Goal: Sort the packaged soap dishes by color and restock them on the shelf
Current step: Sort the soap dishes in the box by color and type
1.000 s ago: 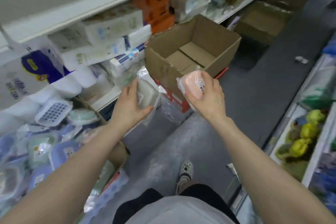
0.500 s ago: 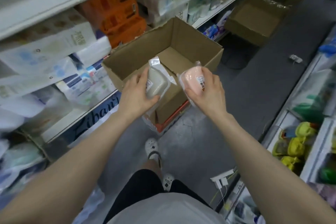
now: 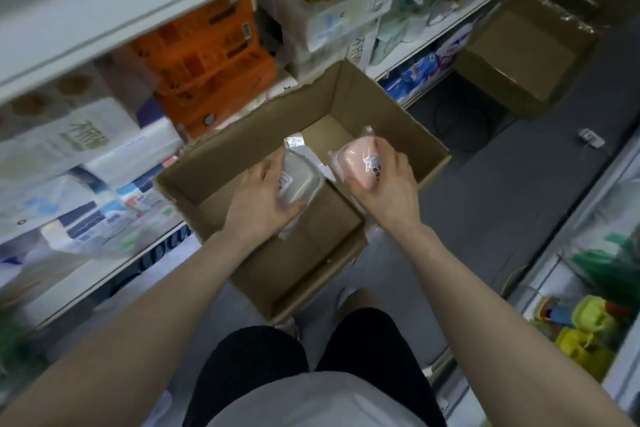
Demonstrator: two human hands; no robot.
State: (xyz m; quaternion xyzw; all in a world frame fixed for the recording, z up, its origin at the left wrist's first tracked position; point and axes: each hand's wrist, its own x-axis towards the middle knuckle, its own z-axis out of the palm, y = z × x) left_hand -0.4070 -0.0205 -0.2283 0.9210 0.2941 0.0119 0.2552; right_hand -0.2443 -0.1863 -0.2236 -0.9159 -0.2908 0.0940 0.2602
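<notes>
My left hand (image 3: 258, 199) grips a pale grey-white soap dish (image 3: 300, 180) in clear plastic wrap. My right hand (image 3: 386, 191) holds a pink soap dish (image 3: 356, 161), also wrapped, with a barcode sticker on it. Both hands hang over an open brown cardboard box (image 3: 242, 163) on the floor, whose inside shows only bare cardboard. The white shelf (image 3: 90, 274) runs along the left, stacked with paper goods.
Orange packs (image 3: 207, 59) and white tissue packs (image 3: 79, 146) fill the left shelving. A second cardboard box (image 3: 519, 55) stands further down the grey aisle floor. Yellow-green items (image 3: 588, 326) sit on the right-hand shelf. My legs and a shoe (image 3: 346, 298) are right behind the box.
The view has swung right and forward: the box is now directly under both hands and the heap of soap dishes at the left has left the view. Both hands still hold their dishes.
</notes>
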